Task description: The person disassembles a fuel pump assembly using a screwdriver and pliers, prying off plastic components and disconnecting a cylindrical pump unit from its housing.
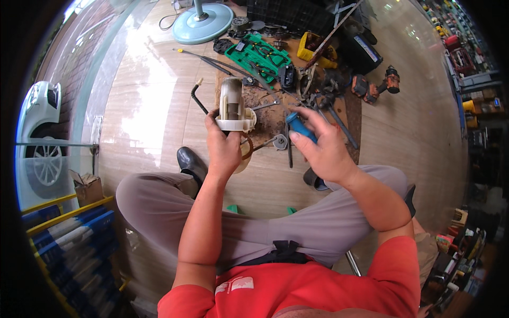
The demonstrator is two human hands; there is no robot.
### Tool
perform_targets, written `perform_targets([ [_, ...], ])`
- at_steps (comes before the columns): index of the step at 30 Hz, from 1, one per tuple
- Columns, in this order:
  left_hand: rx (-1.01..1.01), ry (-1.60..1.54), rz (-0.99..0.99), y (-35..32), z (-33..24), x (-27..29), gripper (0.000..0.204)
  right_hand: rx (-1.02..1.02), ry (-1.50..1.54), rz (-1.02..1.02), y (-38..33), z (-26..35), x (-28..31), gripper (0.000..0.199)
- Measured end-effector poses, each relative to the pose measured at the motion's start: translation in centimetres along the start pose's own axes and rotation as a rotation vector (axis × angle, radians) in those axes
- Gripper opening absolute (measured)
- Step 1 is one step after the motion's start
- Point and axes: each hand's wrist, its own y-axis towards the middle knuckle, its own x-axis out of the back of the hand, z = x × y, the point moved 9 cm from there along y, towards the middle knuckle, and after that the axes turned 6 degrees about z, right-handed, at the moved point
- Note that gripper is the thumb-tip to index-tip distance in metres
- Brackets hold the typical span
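Observation:
My left hand (pixel 224 151) is closed round a fuel pump assembly (pixel 231 106), held upright with a cylinder in a pale plastic frame above a white round flange. A brown corrugated hose (pixel 249 147) hangs beneath the flange beside my fingers. To the right, my right hand (pixel 330 151) grips a blue tool handle (pixel 300 127) between thumb and fingers. The handle is apart from the pump. Any shaft on that tool is hard to make out. Below the hands, a rod with a round grey end (pixel 280 141) shows between them; whether it joins the pump I cannot tell.
Ahead, a stained brown board (pixel 347 114) carries scattered tools and parts. An open green tool case (pixel 260 57), a yellow container (pixel 312 46) and an orange-black cordless drill (pixel 391 79) are there. A pale blue round stand base (pixel 202 24) stands at the far left, a yellow-framed rack (pixel 74 212) nearer.

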Motion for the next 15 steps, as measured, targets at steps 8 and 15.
perform_targets([
  [8, -0.147, 0.165, 0.376, -2.4, -1.4, -4.7, 0.060, -0.004, 0.335, -0.155, 5.0, -7.3, 1.2, 0.047],
  [15, -0.184, 0.307, 0.405, -3.1, -0.9, -5.4, 0.067, 0.030, 0.647, 0.015, 5.7, -7.2, -2.0, 0.058],
])
